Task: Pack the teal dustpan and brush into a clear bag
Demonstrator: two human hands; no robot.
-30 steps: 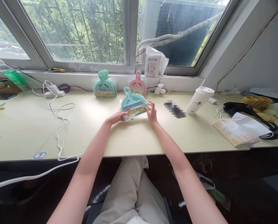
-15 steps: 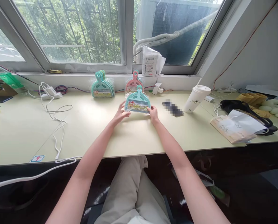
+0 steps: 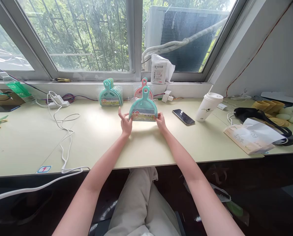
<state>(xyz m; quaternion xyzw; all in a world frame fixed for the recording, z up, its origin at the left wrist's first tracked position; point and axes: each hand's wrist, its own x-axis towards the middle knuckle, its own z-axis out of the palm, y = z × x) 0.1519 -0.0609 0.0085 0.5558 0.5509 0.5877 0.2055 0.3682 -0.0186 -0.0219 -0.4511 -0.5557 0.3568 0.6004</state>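
A teal dustpan-and-brush set (image 3: 143, 105) in clear wrap stands upright, handle up, over a pale desk (image 3: 94, 131), in front of a pink set (image 3: 137, 93). The left hand (image 3: 126, 124) pinches its lower left corner, one finger raised; the right hand (image 3: 161, 121) grips the lower right corner. The set's colourful label carries characters too small to read. A similar label shows on a stack of teal sets (image 3: 110, 97) to the left. At right, a tissue pack (image 3: 242, 140) reads "Face"; a white cup (image 3: 207, 107) bears dark script I cannot make out. On the sill, a wrapped parcel (image 3: 159, 72) has fine, illegible print.
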